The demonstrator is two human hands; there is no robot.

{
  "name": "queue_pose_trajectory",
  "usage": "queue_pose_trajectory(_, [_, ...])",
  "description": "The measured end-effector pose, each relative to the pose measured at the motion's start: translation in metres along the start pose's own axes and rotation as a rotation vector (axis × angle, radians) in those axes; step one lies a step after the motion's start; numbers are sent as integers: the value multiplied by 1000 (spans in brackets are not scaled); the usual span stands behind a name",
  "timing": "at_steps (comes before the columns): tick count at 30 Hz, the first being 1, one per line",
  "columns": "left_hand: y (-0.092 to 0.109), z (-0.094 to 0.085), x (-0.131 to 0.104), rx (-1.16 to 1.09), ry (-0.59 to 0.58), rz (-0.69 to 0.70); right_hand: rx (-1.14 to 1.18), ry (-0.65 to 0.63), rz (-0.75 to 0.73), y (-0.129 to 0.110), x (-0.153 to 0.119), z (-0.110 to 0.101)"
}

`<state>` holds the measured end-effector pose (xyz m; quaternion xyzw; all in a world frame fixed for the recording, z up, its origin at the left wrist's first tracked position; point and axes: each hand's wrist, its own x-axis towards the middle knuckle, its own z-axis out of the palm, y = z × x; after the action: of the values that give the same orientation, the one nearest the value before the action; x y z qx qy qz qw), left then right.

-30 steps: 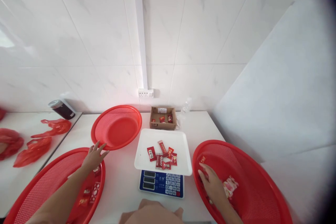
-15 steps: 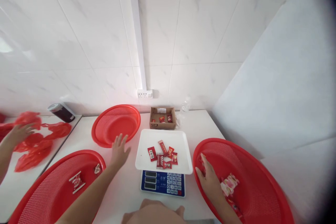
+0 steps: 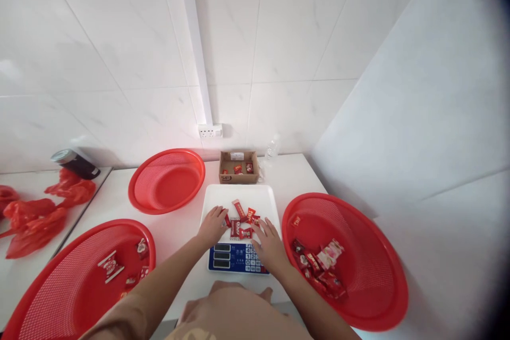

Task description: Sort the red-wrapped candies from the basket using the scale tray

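Note:
On the white scale pan point(image 3: 215, 194) lie several red candy packets point(image 3: 236, 227). My left hand point(image 3: 213, 228) rests at the pan's left side, its fingers stretched over the leftmost packet and partly covering it. From the right, my right hand point(image 3: 268, 245) reaches onto the pan with fingers apart, the tips at the packets on that side. Neither hand visibly lifts anything. Below the pan, the scale's blue panel point(image 3: 239, 260) shows displays and number keys, some keys hidden by my right hand.
Red baskets stand at right point(image 3: 382, 276) and front left point(image 3: 59, 276), both with wrapped candies; another red basket point(image 3: 169, 186) is behind. A small cardboard box point(image 3: 239, 176) holds candies near a clear bottle point(image 3: 273, 146). Red plastic bags point(image 3: 37, 223) and a dark can point(image 3: 77, 164) lie left.
My left hand has moved right onto the pan. My right hand has left the right basket and come to the packets. Another person's hand at the red bags has gone from view.

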<state>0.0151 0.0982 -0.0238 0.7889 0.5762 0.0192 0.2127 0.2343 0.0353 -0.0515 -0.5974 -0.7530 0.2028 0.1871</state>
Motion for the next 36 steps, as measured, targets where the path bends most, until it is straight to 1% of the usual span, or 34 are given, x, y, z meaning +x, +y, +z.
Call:
queue_pose_trajectory(3, [-1, 0, -1, -6, -2, -10, -17, -43, 15, -7, 11, 2])
queue_pose_trajectory(7, [-1, 2, -3, -36, -29, 16, 15, -86, -27, -7, 20, 8])
queue_pose_trajectory(9, [-1, 4, -5, -69, -47, 70, 38, -85, -47, -6, 24, 12])
queue_pose_trajectory(11, [1, 6, -6, -91, -54, 155, 36, -66, -54, -6, 28, 15])
queue_pose_trajectory(13, [3, 7, -6, -78, -52, 224, 21, -63, -60, -7, 33, 15])
queue_pose_trajectory(15, [5, 9, -6, -41, -59, 248, 8, -81, -72, -9, 37, 12])
queue_pose_trajectory(19, [5, 11, -3, 23, -59, 214, -3, -93, -73, -11, 43, 7])
queue_pose_trajectory(24, [0, 13, -3, 5, 6, 114, 35, -95, -72, -8, 40, 7])
queue_pose_trajectory(26, [0, 16, -2, -4, 12, 88, 59, -105, -78, -7, 38, 8])
queue_pose_trajectory(29, [2, 21, -1, -27, 7, 72, 83, -115, -69, -5, 34, 9])
queue_pose_trajectory(32, [3, 24, -1, -44, 29, 83, 70, -113, -35, -4, 33, 7])
queue_pose_trajectory(36, [6, 17, -4, -1, 55, 64, 48, -63, -30, -1, 35, 1])
